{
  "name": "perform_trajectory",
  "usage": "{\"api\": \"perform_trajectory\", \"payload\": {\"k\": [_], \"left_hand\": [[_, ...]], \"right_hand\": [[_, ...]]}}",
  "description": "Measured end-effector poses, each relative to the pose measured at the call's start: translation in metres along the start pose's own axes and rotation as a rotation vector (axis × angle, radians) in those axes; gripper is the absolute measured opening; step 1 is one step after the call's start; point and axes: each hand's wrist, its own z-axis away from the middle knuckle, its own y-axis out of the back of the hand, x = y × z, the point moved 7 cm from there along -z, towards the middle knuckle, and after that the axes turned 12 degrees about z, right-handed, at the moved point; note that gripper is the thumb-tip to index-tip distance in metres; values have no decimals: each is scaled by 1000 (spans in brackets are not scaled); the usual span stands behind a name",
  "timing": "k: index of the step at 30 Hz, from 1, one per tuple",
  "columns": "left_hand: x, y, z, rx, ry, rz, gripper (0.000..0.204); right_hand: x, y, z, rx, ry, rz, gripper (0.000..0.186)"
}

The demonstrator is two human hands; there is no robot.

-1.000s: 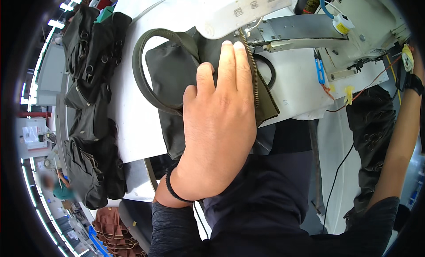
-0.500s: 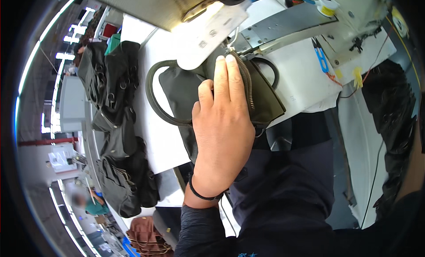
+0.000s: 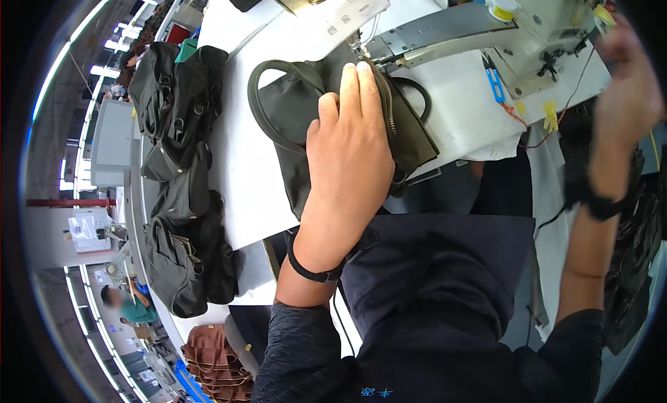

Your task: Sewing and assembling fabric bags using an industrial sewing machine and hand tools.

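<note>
My left hand [image 3: 351, 153] lies flat on a dark olive handbag [image 3: 281, 108], its index and middle fingers stretched out along the zipper [image 3: 387, 104]. Those fingertips sit close to the needle area [image 3: 359, 48] of a sewing machine [image 3: 445, 42]. Two rounded handles show on the bag, one looping left and one to the right of the zipper. At the far right my right hand [image 3: 627, 94] is raised beside the machine's body, smeared by motion. Whether it holds anything is not visible.
Blue thread snips [image 3: 493, 83] lie beside the machine on the white table [image 3: 257, 215]. Dark bags [image 3: 177, 264] are piled along the left, with brown bags [image 3: 215, 361] below them. Dark material [image 3: 629, 285] hangs at the right. A person in green [image 3: 135, 309] is far left.
My right hand has come up into view at the far right. The bag and my left hand sit slightly higher in the picture as the view has shifted; the left hand stays on the bag.
</note>
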Motion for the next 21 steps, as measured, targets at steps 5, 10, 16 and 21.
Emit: {"api": "perform_trajectory", "payload": {"k": [5, 10, 16, 21], "left_hand": [[-1, 0, -4, -4, 40, 125, 72], [3, 2, -5, -7, 72, 214, 76], [-1, 4, -2, 0, 101, 268, 82], [-2, 4, -6, 16, 112, 269, 77]], "right_hand": [[-40, -154, 103, -435, -188, -283, 24], [-31, -195, 106, -618, -326, -415, 27], [-38, -202, 104, -705, -417, -442, 25], [-28, -202, 93, -761, -536, -550, 21]]}}
